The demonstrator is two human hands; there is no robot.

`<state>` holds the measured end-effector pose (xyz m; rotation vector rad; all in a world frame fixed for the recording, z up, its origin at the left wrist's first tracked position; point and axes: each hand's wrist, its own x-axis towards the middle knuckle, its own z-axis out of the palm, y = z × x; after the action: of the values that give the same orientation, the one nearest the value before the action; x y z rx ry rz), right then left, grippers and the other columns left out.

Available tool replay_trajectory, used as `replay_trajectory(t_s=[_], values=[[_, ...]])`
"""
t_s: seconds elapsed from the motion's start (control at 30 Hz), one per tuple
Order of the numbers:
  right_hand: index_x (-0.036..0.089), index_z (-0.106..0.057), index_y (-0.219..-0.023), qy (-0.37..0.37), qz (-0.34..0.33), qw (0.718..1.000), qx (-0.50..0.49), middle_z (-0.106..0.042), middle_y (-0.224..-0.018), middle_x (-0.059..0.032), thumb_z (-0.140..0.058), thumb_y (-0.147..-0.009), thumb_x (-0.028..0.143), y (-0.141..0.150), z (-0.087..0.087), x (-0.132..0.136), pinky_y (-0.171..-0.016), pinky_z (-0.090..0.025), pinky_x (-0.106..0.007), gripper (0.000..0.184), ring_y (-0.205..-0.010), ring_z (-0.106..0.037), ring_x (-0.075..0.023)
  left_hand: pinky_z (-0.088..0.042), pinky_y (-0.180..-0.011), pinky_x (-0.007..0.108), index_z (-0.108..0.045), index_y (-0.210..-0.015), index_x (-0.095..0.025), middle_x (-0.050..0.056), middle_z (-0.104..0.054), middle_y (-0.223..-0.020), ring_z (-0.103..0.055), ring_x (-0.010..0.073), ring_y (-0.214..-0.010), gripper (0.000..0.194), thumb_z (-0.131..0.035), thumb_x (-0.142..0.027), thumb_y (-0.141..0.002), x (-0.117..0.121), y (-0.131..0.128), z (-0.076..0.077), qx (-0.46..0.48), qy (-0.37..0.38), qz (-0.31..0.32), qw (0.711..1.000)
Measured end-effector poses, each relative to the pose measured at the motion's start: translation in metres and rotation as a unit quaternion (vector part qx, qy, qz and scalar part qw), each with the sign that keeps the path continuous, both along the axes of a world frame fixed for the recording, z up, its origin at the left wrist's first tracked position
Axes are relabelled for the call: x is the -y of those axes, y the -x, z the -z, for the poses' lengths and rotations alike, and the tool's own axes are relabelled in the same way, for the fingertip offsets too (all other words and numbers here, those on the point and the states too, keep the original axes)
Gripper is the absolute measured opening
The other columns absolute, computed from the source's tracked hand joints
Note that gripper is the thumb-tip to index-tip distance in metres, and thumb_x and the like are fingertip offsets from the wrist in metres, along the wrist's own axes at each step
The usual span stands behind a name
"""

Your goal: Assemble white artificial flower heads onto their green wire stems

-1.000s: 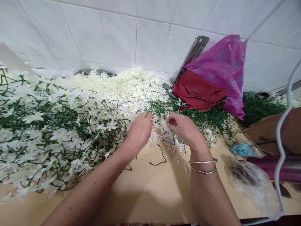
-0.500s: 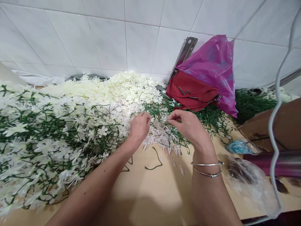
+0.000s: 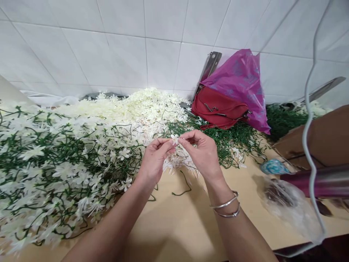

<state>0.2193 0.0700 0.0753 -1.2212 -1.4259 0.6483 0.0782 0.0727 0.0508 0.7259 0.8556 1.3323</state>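
A curved dark-green wire stem (image 3: 182,187) is noted on the pale wooden tabletop (image 3: 163,218). Beyond it, a small white artificial flower (image 3: 175,139) is held above the table between both hands — its left side pinched by the fingertips of the left hand (image 3: 155,156), its right side by those of the right hand (image 3: 201,151). Behind, loose cream blossoms (image 3: 152,103) are heaped near the white tiled wall (image 3: 122,54).
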Motion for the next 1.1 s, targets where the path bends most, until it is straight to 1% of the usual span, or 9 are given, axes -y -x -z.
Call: replay_trajectory(t_s=[0.13,0.23,0.37,0.63,0.73,0.83,0.9,1.0,1.1], values=[[0.022,-0.071,-0.081,-0.040,0.053,0.998,-0.019,-0.075,-0.084,-0.0024,-0.072,-0.086,0.019,0.011,0.007,0.013,-0.080,-0.053,-0.033,0.006,-0.081,-0.067,-0.0188,-0.056,-0.092,0.031,-0.073,-0.077,-0.017,0.002,-0.075,-0.086,-0.070,0.0143,-0.087,0.026,-0.092,-0.029,-0.064,0.007,-0.002,-0.006,0.029,-0.004,0.031,0.999],[0.023,-0.070,-0.080,-0.102,0.094,0.990,-0.018,-0.076,-0.090,-0.0031,-0.072,-0.088,0.018,0.014,0.015,0.018,-0.086,-0.054,-0.034,0.009,-0.090,-0.070,-0.0199,-0.056,-0.094,0.032,-0.074,-0.077,-0.016,0.002,-0.075,-0.086,-0.069,0.0135,-0.086,0.027,-0.093,-0.029,-0.064,0.008,-0.003,-0.006,0.036,-0.008,0.045,0.998],[0.022,-0.069,-0.081,-0.129,0.096,0.985,-0.062,-0.076,-0.089,-0.0025,-0.075,-0.088,0.019,0.013,0.028,0.020,-0.087,-0.054,-0.036,0.010,-0.093,-0.071,-0.0205,-0.056,-0.093,0.032,-0.074,-0.080,-0.015,0.002,-0.076,-0.085,-0.069,0.0135,-0.085,0.031,-0.095,-0.031,-0.064,0.008,-0.006,-0.001,0.036,0.000,0.056,0.998],[0.023,-0.069,-0.081,-0.096,0.097,0.989,-0.060,-0.074,-0.089,-0.0013,-0.075,-0.090,0.019,0.005,0.051,0.018,-0.089,-0.052,-0.037,0.011,-0.092,-0.069,-0.0199,-0.054,-0.092,0.032,-0.075,-0.081,-0.015,0.002,-0.074,-0.086,-0.067,0.0141,-0.086,0.030,-0.094,-0.033,-0.067,0.000,-0.012,0.020,0.010,-0.008,0.087,0.996],[0.023,-0.072,-0.081,-0.058,0.096,0.991,-0.069,-0.071,-0.101,-0.0051,-0.078,-0.085,0.021,-0.006,0.057,0.013,-0.088,-0.051,-0.038,0.007,-0.102,-0.066,-0.0227,-0.053,-0.090,0.031,-0.075,-0.083,-0.016,0.001,-0.073,-0.086,-0.067,0.0136,-0.085,0.030,-0.094,-0.036,-0.070,0.000,-0.014,0.026,0.011,-0.008,0.125,0.992],[0.022,-0.075,-0.077,0.009,0.043,0.988,-0.150,-0.070,-0.123,-0.0095,-0.083,-0.079,0.025,-0.019,0.061,0.008,-0.096,-0.051,-0.040,0.009,-0.120,-0.064,-0.0269,-0.053,-0.087,0.028,-0.073,-0.085,-0.016,0.000,-0.073,-0.085,-0.066,0.0125,-0.082,0.030,-0.091,-0.038,-0.075,-0.001,-0.015,0.030,-0.025,-0.034,0.148,0.988],[0.022,-0.074,-0.075,0.058,-0.018,0.974,-0.218,-0.072,-0.128,-0.0093,-0.085,-0.077,0.026,-0.026,0.062,0.007,-0.099,-0.052,-0.042,0.012,-0.118,-0.066,-0.0266,-0.054,-0.089,0.028,-0.071,-0.087,-0.016,-0.001,-0.073,-0.085,-0.067,0.0122,-0.083,0.030,-0.089,-0.039,-0.079,-0.002,-0.016,0.032,-0.055,-0.066,0.160,0.983],[0.023,-0.074,-0.074,0.082,-0.055,0.965,-0.245,-0.077,-0.105,-0.0057,-0.086,-0.075,0.025,-0.030,0.063,0.007,-0.088,-0.055,-0.039,0.013,-0.097,-0.070,-0.0227,-0.056,-0.095,0.031,-0.066,-0.091,-0.017,-0.001,-0.074,-0.086,-0.070,0.0131,-0.087,0.031,-0.085,-0.041,-0.085,-0.004,-0.015,0.034,-0.078,-0.112,0.181,0.974],[0.024,-0.072,-0.075,0.028,-0.016,0.980,-0.197,-0.072,-0.082,-0.0006,-0.085,-0.077,0.023,-0.027,0.064,0.008,-0.081,-0.053,-0.036,0.013,-0.082,-0.066,-0.0195,-0.057,-0.097,0.034,-0.061,-0.095,-0.019,-0.002,-0.073,-0.084,-0.073,0.0144,-0.087,0.030,-0.080,-0.040,-0.089,-0.006,-0.013,0.036,-0.100,-0.140,0.192,0.966]])
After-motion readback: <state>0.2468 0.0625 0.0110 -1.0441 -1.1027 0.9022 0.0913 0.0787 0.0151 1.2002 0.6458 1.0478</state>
